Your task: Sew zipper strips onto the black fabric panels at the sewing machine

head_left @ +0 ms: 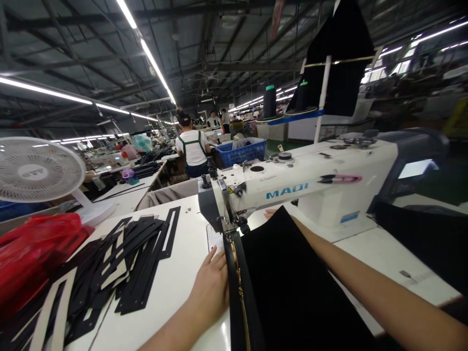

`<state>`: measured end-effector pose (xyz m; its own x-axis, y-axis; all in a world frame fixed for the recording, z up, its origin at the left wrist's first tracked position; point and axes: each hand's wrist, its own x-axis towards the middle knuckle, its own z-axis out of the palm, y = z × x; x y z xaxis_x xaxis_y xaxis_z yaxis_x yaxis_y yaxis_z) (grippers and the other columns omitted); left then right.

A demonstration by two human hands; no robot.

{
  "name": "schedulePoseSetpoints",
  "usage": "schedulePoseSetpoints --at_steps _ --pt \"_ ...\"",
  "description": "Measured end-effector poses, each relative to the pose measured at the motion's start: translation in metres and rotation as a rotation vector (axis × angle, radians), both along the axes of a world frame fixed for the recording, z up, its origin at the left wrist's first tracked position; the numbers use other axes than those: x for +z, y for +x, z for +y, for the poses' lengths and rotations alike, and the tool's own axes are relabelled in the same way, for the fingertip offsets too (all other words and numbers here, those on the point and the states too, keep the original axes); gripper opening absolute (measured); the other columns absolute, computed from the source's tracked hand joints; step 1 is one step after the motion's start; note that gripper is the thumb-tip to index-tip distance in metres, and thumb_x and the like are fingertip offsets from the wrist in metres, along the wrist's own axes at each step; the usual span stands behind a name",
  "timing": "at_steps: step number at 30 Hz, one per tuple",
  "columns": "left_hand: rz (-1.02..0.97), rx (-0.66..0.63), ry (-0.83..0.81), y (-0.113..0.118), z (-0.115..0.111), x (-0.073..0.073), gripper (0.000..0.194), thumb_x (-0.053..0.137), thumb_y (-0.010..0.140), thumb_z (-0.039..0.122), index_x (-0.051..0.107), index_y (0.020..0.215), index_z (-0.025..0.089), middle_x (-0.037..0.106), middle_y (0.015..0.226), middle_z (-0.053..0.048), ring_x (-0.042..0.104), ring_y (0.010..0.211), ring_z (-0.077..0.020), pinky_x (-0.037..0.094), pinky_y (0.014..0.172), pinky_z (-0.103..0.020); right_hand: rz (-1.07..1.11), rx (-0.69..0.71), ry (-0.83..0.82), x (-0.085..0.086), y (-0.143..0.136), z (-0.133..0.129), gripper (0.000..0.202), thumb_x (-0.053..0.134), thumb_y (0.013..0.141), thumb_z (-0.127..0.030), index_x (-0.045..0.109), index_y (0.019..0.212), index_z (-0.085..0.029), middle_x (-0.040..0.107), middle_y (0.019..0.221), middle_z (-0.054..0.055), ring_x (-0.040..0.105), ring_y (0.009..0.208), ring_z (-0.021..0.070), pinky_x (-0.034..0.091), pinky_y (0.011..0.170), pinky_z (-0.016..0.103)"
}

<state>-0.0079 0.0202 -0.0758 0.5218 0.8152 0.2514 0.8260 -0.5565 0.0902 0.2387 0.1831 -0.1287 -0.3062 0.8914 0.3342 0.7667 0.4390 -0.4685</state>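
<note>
My left hand [212,282] lies flat on the white tabletop, fingers stretched toward the needle area. Its inner side touches the edge of a black strip with a gold-toothed zipper [239,287]. The strip's far end sits under the presser foot [229,233] of a white sewing machine [292,185]. A large black fabric panel [292,278] adjoins the zipper on the right and rises to a peak near the machine arm. Behind that peak only some fingers of my right hand [269,213] show; the rest is hidden, so its grip is unclear.
Black frame-shaped pieces [139,263] are heaped left of my left hand. Beyond them are a red plastic bag [40,253] and a white fan [36,170]. Pink-handled snips [340,179] rest on the machine arm. A person [192,146] stands ahead beside a blue crate [243,153].
</note>
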Motion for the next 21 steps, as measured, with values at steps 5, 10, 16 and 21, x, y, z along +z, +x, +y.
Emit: schedulePoseSetpoints --at_steps 5,10,16,21 --pt "0.000 0.061 0.014 0.001 -0.004 -0.005 0.049 0.044 0.074 0.007 0.052 0.122 0.016 0.055 0.125 -0.011 0.042 0.125 -0.0236 0.023 0.109 -0.051 -0.043 -0.193 -0.158 0.032 0.016 -0.015 0.069 0.000 0.094 -0.032 0.062 0.069 -0.016 0.067 0.072 0.010 0.063 0.071 0.0204 0.046 0.064 0.029" --pt "-0.001 0.051 0.021 0.001 -0.003 -0.005 0.047 0.048 0.071 0.010 0.056 0.116 0.017 0.056 0.124 -0.010 0.042 0.124 -0.0260 0.023 0.109 -0.051 -0.212 -0.324 -0.131 0.039 0.007 -0.041 0.044 0.028 0.092 -0.043 0.058 0.092 -0.011 0.067 0.081 0.015 0.064 0.076 0.0273 0.043 0.062 0.033" --pt "-0.021 0.050 0.038 0.007 -0.005 -0.002 0.045 0.047 0.071 0.009 0.059 0.113 0.018 0.060 0.119 -0.010 0.046 0.120 -0.0262 0.022 0.108 -0.052 -0.435 -0.287 -0.018 0.028 0.000 -0.046 0.026 0.032 0.093 -0.023 0.051 0.104 -0.009 0.066 0.076 0.015 0.065 0.074 0.0285 0.041 0.061 0.033" --pt "-0.071 0.118 0.048 0.012 -0.010 -0.004 0.042 0.048 0.070 0.007 0.060 0.110 0.016 0.059 0.119 -0.011 0.046 0.120 -0.0279 0.024 0.107 -0.054 -0.495 -0.214 0.072 0.043 -0.004 -0.044 0.024 0.035 0.089 -0.013 0.054 0.101 -0.004 0.065 0.074 0.017 0.063 0.073 0.0307 0.043 0.063 0.038"
